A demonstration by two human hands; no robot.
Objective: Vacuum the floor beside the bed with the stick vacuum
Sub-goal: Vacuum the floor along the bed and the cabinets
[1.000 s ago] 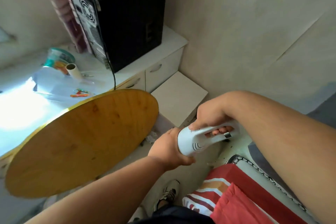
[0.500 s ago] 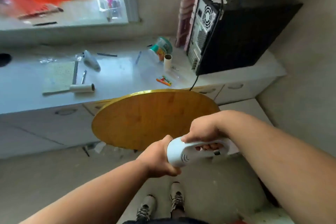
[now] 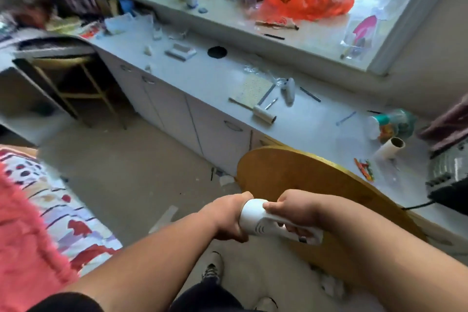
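Between bed and bench: bare floor point(image 3: 121, 172), littered scraps.
Vacuum: white plastic stick vacuum point(image 3: 260, 223) over the floor.
Hands: left hand point(image 3: 228, 218) wraps its body; right hand point(image 3: 296, 213) grips its handle.
Right edge: round wooden tabletop point(image 3: 316, 185).

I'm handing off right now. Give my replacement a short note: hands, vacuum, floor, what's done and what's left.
Left hand: closed around the front of the white vacuum body.
Right hand: closed on its handle.
The vacuum's tube and head are hidden below the hands.
Bed is at left; round wooden tabletop leans at right.
Done: vacuum in hand.
Left: scraps still lie on the floor beside the bed; vacuum that strip.
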